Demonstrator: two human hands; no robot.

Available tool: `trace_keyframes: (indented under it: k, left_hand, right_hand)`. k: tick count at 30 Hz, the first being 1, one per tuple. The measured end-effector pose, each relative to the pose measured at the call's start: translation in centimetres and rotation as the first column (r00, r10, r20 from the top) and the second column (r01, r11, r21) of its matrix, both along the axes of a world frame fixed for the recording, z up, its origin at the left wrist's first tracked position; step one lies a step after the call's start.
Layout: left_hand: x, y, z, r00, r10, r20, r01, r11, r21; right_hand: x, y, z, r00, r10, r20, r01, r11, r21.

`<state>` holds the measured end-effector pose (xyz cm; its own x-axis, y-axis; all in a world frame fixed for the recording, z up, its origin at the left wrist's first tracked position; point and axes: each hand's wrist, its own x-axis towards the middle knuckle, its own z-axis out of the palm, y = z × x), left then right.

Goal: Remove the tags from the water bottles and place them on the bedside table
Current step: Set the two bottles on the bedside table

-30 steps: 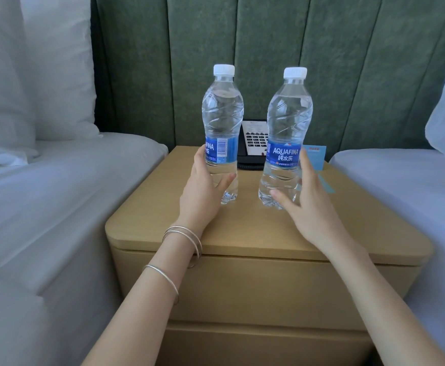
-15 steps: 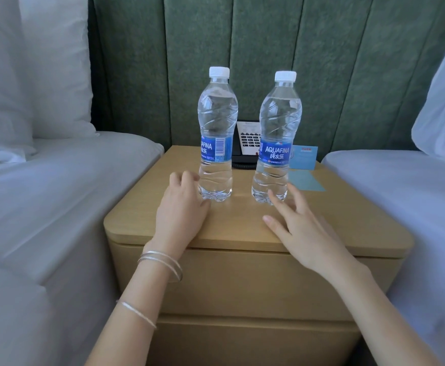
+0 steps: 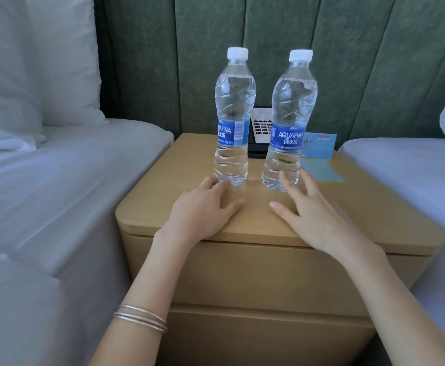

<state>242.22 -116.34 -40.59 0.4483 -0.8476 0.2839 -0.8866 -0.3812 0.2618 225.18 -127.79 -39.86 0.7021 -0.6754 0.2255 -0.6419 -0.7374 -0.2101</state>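
Note:
Two clear water bottles with white caps and blue labels stand upright side by side on the wooden bedside table [image 3: 374, 223]: the left bottle [image 3: 233, 101] and the right bottle [image 3: 291, 101]. My left hand [image 3: 202, 212] lies flat on the tabletop just in front of the left bottle, fingertips near its base. My right hand [image 3: 313, 215] hovers with spread fingers in front of the right bottle, one fingertip close to its base. Neither hand holds anything.
A black desk phone [image 3: 259, 133] sits behind the bottles against the green padded headboard [image 3: 374, 62]. A blue card [image 3: 320, 145] stands at the back right, with a blue sheet [image 3: 321, 170] lying before it. White beds [image 3: 57, 180] flank the table on both sides.
Both hands let go of the bottles, which now stand on the table, and drew back toward the table's front edge. The camera view shifted slightly.

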Motion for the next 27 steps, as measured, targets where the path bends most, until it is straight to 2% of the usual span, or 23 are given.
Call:
trace_keyframes:
  k: [4,8,11,13,16,19,23,27]
  left_hand:
    - [-0.5,0.8,-0.5,0.999,-0.013,0.045,0.013,1.0,0.002]
    - [-2.4,3.1,0.3,0.996,-0.087,0.0,0.087,0.996,0.015]
    - [-4.1,5.6,3.0,0.99,-0.125,-0.061,0.132,0.984,0.118]
    - [-4.8,6.8,6.9,0.983,-0.148,-0.113,0.171,0.957,0.236]
    - [-6.1,8.2,13.8,0.97,-0.225,-0.092,0.241,0.939,0.246]
    - [-8.2,8.9,21.6,0.954,-0.3,-0.033,0.3,0.935,0.187]
    - [-11.5,9.1,32.3,0.918,-0.397,0.017,0.395,0.916,0.068]
    - [-14.7,9.1,39.9,0.87,-0.488,0.071,0.488,0.873,0.026]
  right_hand:
    - [-0.3,0.9,0.8,0.998,-0.015,-0.063,0.018,0.999,0.045]
    - [-2.2,2.7,2.5,0.986,0.067,-0.151,-0.052,0.993,0.105]
    - [-4.5,4.2,5.5,0.974,0.096,-0.204,-0.056,0.98,0.191]
    - [-6.1,5.0,8.6,0.97,0.107,-0.217,-0.065,0.979,0.193]
    - [-8.5,6.2,14.8,0.974,0.114,-0.195,-0.079,0.981,0.179]
    - [-11.3,7.1,22.3,0.982,0.116,-0.15,-0.088,0.979,0.182]
    - [-15.8,7.9,33.2,0.996,0.086,-0.007,-0.084,0.988,0.132]
    - [-20.8,9.6,41.0,0.998,-0.019,0.055,0.016,0.999,0.043]
